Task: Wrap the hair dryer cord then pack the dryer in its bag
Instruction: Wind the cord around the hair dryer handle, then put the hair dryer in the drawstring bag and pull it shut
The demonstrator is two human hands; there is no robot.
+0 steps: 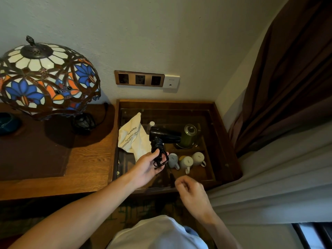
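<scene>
From the head camera, the black plastic hair dryer [164, 136] sits just right of the frame's centre, held up over a glass-topped wooden compartment [222, 133]. Its short, barrel-shaped body lies roughly level, long axis running left to right, with the rounded end toward the left and the nozzle toward the right. The handle drops from the left end of the barrel toward the lower part of the frame and is wound round with loops of black cord [158, 146]. The left hand [147, 168] is the grip on it: fingers and thumb curl round the foot of the handle and the cord loops. A loose length of cord hangs below that hand toward the right hand [191, 192], whose fingers are curled; whether they pinch the cord end cannot be told.

Behind the dryer, toward the left, a cream cloth bag [133, 139] with dark printed lettering lies crumpled on the glass. Under the glass show three pale ceramic mugs [186, 161] and a greenish kettle [188, 136].

At upper left a domed stained-glass lamp [45, 78] stands on the wooden desk [86, 159]. A brown curtain [291, 69] hangs at right.
</scene>
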